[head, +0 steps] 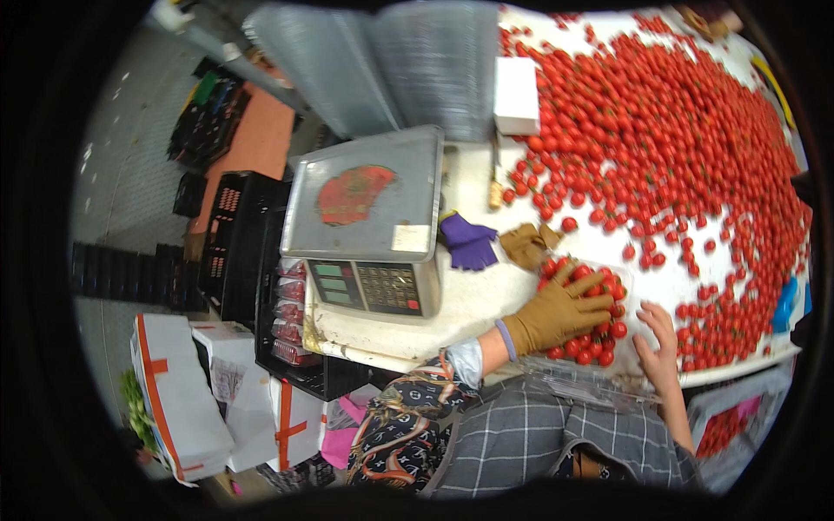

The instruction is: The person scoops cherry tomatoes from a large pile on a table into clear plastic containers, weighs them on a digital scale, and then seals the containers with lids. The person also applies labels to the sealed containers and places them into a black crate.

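Observation:
A clear plastic clamshell (580, 384) full of cherry tomatoes (588, 348) sits at the near edge of the white table (391, 335), its lid folded back towards me. My left hand (557, 316), in a brown work glove, lies flat over the tomatoes with its fingers spread. Bare, my right hand (659, 348) is at the right side of the clamshell, fingers apart and nothing visible between them. Whether it touches the plastic I cannot tell. Beyond the clamshell lies a crumpled brown glove (526, 244), and a purple glove (468, 241) is left of that.
A large heap of cherry tomatoes (651, 117) spreads over the right. On the left stands a digital scale (365, 195), with stacked clear containers (436, 65) behind it. A wooden-handled tool (496, 192) lies near a white box (517, 98). A black crate (339, 378) holds packed clamshells (290, 312).

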Motion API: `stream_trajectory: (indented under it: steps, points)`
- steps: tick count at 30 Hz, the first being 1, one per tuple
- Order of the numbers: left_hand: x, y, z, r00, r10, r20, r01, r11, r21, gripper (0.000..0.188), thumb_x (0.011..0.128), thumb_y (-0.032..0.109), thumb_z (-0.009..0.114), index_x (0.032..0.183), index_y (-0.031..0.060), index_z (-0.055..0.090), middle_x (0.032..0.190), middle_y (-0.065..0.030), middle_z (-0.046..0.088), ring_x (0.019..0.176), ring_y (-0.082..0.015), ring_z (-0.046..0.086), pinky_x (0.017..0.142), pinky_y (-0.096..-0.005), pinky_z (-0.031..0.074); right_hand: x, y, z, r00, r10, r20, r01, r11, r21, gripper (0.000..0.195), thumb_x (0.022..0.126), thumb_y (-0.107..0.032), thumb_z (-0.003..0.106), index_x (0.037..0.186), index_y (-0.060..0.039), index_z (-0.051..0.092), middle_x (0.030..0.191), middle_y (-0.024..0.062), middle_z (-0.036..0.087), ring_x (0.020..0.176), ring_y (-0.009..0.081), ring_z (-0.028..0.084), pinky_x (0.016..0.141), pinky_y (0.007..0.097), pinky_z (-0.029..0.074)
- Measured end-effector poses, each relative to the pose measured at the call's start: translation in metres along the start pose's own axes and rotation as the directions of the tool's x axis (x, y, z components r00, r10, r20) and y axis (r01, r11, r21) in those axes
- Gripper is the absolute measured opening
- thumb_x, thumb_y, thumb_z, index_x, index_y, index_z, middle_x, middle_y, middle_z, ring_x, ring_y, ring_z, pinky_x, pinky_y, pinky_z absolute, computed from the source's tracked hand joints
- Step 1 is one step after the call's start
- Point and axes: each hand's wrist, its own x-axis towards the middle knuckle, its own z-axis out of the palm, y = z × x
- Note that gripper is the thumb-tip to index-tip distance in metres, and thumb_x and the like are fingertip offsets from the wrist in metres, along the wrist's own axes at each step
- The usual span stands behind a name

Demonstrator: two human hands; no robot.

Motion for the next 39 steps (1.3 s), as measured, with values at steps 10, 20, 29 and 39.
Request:
stream_trajectory:
  steps: [10, 20, 29, 39]
  points:
    - [-0.08, -0.013, -0.047, 0.828, -0.553, -0.093, 0.244, 0.504, -0.828, 0.063, 0.092, 0.042, 0.049, 0.14, 0.0026, 0.038, 0.145, -0.0128, 0.038, 0.138, -0.0293, 0.029, 0.114, -0.0378, 0.017, -0.015, -0.027, -0.008, 0.93, 0.125, 0.347, -0.293, 0.822, 0.489, 0.1, 0.058, -0.035, 0.082, 0.141, -0.002, 0.037, 0.145, 0.0121, 0.038, 0.135, 0.0238, 0.034, 0.107, 0.0387, 0.028]
    - [-0.045, -0.008, -0.019, 0.579, -0.805, -0.129, 0.442, 0.443, -0.78, 0.08, 0.083, 0.025, 0.07, 0.145, 0.0041, 0.024, 0.139, -0.0188, 0.042, 0.128, -0.0278, 0.042, 0.105, -0.0356, 0.035, 0.053, 0.014, 0.029, 0.883, 0.469, 0.032, -0.386, 0.685, 0.618, 0.058, 0.083, -0.01, 0.063, 0.136, -0.0022, 0.042, 0.12, 0.005, 0.053, 0.101, 0.0129, 0.055, 0.075, 0.0259, 0.049]
    - [-0.021, -0.056, 0.036, 0.536, -0.844, -0.038, 0.204, 0.173, -0.964, 0.02, 0.079, 0.015, 0.072, 0.092, 0.0019, 0.065, 0.096, 0.0, 0.056, 0.095, -0.0111, 0.052, 0.08, -0.0253, 0.043, 0.083, 0.036, 0.029, 0.789, 0.58, 0.203, -0.548, 0.514, 0.66, 0.02, 0.093, -0.033, 0.057, 0.088, -0.0131, 0.055, 0.068, -0.0032, 0.053, 0.059, 0.0088, 0.053, 0.048, 0.0298, 0.052]
    - [-0.015, -0.041, 0.027, 0.478, -0.874, -0.088, 0.352, 0.283, -0.892, 0.038, 0.072, 0.027, 0.076, 0.098, 0.0003, 0.067, 0.097, -0.0072, 0.055, 0.099, -0.0195, 0.049, 0.089, -0.0305, 0.039, 0.092, 0.044, 0.024, 0.829, 0.53, 0.179, -0.532, 0.648, 0.546, 0.016, 0.093, -0.027, 0.057, 0.084, -0.0147, 0.055, 0.066, -0.0048, 0.053, 0.055, 0.0065, 0.05, 0.046, 0.0232, 0.042]
